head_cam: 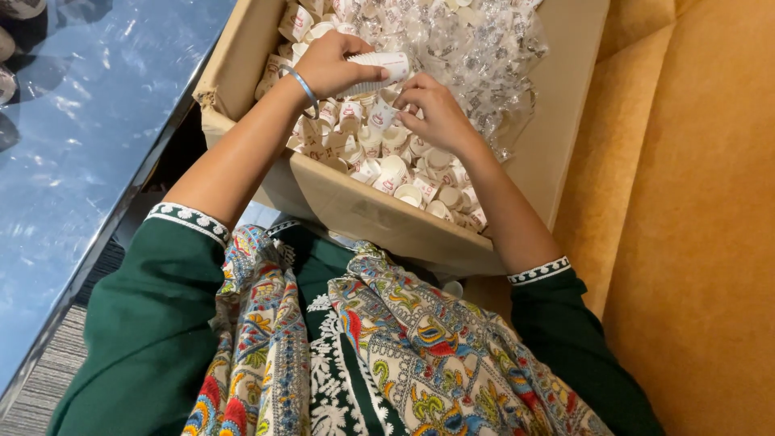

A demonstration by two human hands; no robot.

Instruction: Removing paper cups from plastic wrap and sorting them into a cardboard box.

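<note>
A cardboard box [347, 202] rests in front of me, filled with several small white paper cups [404, 173] bearing red prints. My left hand [327, 64], with a metal bangle at the wrist, grips a stack of nested white cups [379, 69] lying sideways above the pile. My right hand [436, 113] pinches a single paper cup [381, 113] just below that stack. Both arms wear dark green sleeves with white trim.
Crumpled clear plastic wrap [476, 48] covers the far part of the box. A glossy blue table top [73, 145] lies to the left. An orange upholstered seat [694, 242] runs along the right. A patterned scarf [387, 347] hangs over my lap.
</note>
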